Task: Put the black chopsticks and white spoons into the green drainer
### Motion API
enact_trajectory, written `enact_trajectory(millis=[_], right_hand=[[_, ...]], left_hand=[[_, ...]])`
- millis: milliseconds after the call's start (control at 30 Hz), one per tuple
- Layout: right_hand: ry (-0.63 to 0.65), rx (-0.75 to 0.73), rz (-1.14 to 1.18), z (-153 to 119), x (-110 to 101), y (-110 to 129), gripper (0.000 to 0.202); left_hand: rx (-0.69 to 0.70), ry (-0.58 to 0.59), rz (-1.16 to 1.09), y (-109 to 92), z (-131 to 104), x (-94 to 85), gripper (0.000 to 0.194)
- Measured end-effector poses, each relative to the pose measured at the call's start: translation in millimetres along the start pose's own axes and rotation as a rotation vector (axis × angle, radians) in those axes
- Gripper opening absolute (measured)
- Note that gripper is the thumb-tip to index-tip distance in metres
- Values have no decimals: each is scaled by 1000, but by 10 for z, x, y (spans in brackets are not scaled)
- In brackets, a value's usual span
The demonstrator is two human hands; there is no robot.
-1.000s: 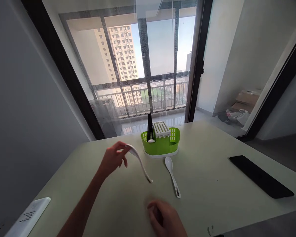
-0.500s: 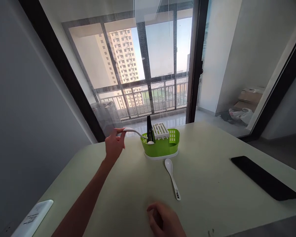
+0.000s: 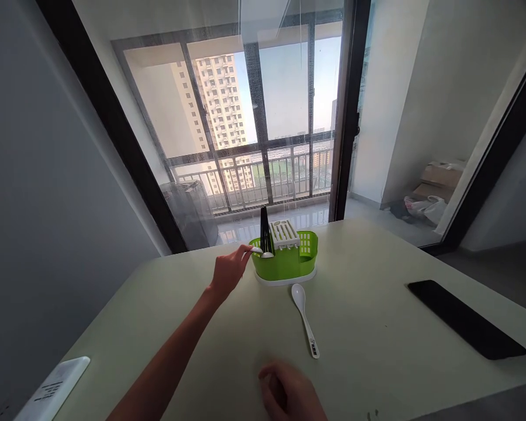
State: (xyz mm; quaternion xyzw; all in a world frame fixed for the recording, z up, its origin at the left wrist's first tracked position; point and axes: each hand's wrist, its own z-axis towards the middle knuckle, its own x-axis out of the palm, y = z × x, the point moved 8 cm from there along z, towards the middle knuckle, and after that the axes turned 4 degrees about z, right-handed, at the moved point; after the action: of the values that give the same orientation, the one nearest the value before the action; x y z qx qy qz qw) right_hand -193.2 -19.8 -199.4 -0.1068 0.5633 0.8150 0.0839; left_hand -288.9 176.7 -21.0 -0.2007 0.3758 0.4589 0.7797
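Note:
My left hand (image 3: pixel 230 270) pinches a white spoon (image 3: pixel 256 250) at the left end of a green basket (image 3: pixel 284 266). Only a short part of this spoon shows past my fingertips. Right beside it, a white rounded piece (image 3: pixel 267 255) sits at the basket's front rim. Black chopsticks (image 3: pixel 264 231) stand upright in the basket, next to a white slotted holder (image 3: pixel 284 233). Another white spoon (image 3: pixel 305 321) lies on the table, bowl towards the basket. Near the front, my right hand (image 3: pixel 289 390) rests loosely curled, with nothing visible in it.
The pale table (image 3: pixel 355 327) bears a long black flat object (image 3: pixel 467 318) on the right. At its left edge lies a white flat device (image 3: pixel 55 386). Beyond the table stands a glass sliding door with a dark frame (image 3: pixel 344 117).
My left hand has moved right and slightly down towards the basket with the spoon, and less of the spoon shows now. My right hand has stayed nearly in place.

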Motion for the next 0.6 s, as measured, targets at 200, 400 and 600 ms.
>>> enact_trajectory(millis=[200,400,600], right_hand=[[30,26,-3,-1,17,-10,22],[52,59,18,-13,6,28,20],[36,79,-10,-16,-47,69,17]], left_hand=[[37,39,41,2,-24,30,29],[143,-20,47,-175,-220,-95,26],[284,327,-139,-688,-633,211,24]])
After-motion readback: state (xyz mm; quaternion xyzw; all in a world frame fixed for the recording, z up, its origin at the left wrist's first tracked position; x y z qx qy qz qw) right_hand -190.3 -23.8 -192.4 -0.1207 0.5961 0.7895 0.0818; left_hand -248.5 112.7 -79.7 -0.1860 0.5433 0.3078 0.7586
